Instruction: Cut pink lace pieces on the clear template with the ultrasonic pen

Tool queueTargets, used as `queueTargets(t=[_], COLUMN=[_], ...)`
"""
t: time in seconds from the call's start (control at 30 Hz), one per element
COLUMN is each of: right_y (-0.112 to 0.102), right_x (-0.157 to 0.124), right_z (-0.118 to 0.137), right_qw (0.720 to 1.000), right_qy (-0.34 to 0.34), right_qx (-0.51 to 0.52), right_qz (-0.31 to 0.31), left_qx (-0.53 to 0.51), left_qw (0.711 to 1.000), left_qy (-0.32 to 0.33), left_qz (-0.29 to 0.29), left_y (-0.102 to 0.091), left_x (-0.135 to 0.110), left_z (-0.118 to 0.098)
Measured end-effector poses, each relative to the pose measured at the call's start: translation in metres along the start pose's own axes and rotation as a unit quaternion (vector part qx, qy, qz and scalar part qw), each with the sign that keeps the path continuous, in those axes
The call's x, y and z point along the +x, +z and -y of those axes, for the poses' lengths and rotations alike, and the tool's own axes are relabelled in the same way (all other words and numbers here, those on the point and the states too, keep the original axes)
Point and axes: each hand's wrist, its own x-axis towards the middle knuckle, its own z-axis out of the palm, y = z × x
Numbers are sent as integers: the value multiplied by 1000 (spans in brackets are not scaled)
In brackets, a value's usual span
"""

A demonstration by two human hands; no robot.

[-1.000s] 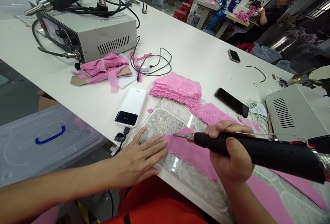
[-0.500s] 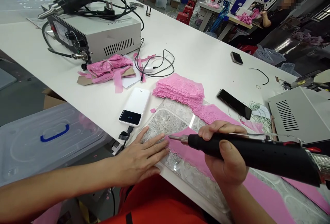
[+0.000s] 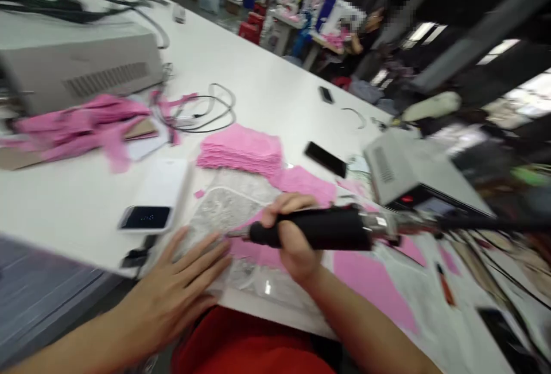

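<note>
My right hand (image 3: 297, 248) is wrapped round a black ultrasonic cutter (image 3: 331, 228), a cable running from its back end to the right. The cutter's thin metal tip points left and sits at the edge of a pink fabric piece (image 3: 264, 254), close to my left fingertips. My left hand (image 3: 183, 282) lies flat with fingers spread, its fingertips at the fabric's left end. Beneath the fabric is a clear, patterned sheet (image 3: 224, 199). Just beyond stands a stack of pink lace pieces (image 3: 241, 150), with another lace piece (image 3: 305, 183) beside it. The frame is blurred.
A grey control box (image 3: 86, 58) stands at the left, another grey box (image 3: 413, 167) at the right. A white power bank (image 3: 161, 187), a looped cable (image 3: 210, 111), a black phone (image 3: 326, 159) and pink scraps (image 3: 86, 127) lie on the white table (image 3: 267, 76). A person works farther back.
The view has swung right, bringing the right-hand box and more of the table into sight. The cutter now lies more level, its tip still beside my left fingertips.
</note>
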Motion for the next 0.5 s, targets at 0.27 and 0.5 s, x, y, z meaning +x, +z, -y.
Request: queueTargets(t=[0.27,0.5], right_y=[-38,-140], right_x=[19,0], right_z=[29,82], right_qw=[998,967], right_qy=[-32,-54], right_qx=[6,-82], right_qz=[-61,-235], left_qx=[-59,-95], left_qw=[995,989], left_qy=[38,115], left_qz=[-69,-14], left_y=[17,11], left_x=[17,83], left_z=[3,-46])
